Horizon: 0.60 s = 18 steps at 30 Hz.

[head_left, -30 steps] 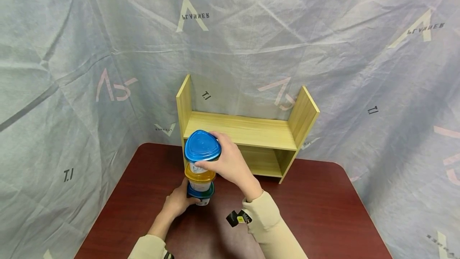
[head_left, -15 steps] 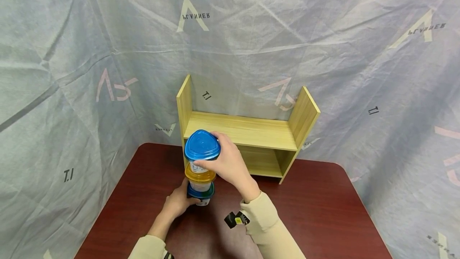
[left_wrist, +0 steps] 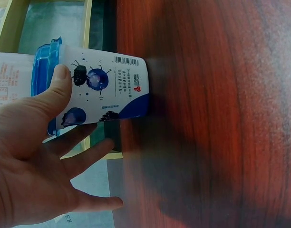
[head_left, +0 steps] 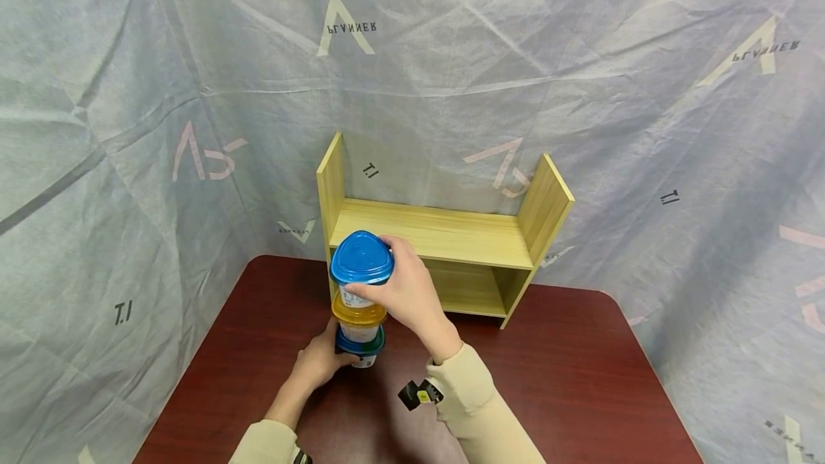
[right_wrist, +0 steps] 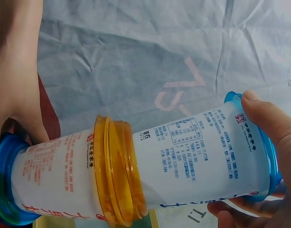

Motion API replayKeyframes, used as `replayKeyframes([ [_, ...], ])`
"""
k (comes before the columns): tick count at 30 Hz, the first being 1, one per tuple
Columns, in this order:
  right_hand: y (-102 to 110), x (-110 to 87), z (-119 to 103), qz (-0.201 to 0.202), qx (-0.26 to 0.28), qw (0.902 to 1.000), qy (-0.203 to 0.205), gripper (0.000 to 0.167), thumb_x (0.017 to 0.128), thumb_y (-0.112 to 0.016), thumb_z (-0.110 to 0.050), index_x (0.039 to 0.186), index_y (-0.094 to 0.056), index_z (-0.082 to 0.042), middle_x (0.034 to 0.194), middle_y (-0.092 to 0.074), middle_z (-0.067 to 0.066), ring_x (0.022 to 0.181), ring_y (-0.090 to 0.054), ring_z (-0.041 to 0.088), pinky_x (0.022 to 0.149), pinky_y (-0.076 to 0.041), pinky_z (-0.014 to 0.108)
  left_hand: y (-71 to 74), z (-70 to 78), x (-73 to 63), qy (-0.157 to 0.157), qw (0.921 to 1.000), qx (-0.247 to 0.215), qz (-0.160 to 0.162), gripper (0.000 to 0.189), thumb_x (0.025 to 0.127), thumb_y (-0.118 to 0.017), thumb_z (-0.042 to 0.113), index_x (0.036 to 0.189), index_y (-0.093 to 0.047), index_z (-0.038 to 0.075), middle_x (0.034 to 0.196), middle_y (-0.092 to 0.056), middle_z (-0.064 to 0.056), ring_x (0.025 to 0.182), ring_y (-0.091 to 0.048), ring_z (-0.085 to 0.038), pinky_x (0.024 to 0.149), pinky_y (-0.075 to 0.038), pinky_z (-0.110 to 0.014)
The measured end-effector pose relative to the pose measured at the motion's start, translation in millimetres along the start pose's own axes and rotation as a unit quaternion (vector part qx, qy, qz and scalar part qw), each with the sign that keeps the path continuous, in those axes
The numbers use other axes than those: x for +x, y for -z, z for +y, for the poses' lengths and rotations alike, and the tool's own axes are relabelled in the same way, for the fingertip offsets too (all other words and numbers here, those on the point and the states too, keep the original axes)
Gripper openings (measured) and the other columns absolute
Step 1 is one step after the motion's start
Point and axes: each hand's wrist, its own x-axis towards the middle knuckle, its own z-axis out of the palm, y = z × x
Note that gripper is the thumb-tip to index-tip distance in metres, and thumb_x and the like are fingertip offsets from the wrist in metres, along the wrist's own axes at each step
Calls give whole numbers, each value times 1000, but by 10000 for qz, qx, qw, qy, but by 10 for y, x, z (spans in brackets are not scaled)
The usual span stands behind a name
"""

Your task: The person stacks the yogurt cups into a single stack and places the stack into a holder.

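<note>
Three lidded white cups stand one on another in a column on the dark red table [head_left: 554, 378]. The bottom cup [left_wrist: 100, 85], printed with berries, has a blue lid. On it sits the middle cup [right_wrist: 60, 175], whose lid is yellow. The top cup [right_wrist: 198, 152] rests on that yellow lid and carries a rounded-triangle blue lid [head_left: 362, 258]. My left hand [head_left: 319, 358] grips the bottom cup near its lid, the thumb on the near side and the lower fingers spread. With thumb and fingers around the rim, my right hand [head_left: 409, 288] holds the top cup.
Just behind the column stands a light wooden shelf [head_left: 438, 235] with two upright sides and a lower compartment. Grey printed cloth [head_left: 438, 41] hangs around the back and sides of the table. A black wrist device [head_left: 420, 394] sits by the right sleeve.
My right hand and forearm have shifted slightly left, and the top cup with them, a little to the left and up in view. The left hand and the lower cups look unmoved.
</note>
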Motion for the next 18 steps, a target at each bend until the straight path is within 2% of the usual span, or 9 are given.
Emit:
replayKeyframes([
  [18,-22,-40,-73,7,-10,9993,-386,89,74,-88,-51,140,-45,-8,129,-56,9,112,-62,26,88,-57,46,7,4,-14,-27,10000,5,0,88,85,-83,32,152,-33,3,136,-59,-23,120,-59,-42,95,-34,-79],
])
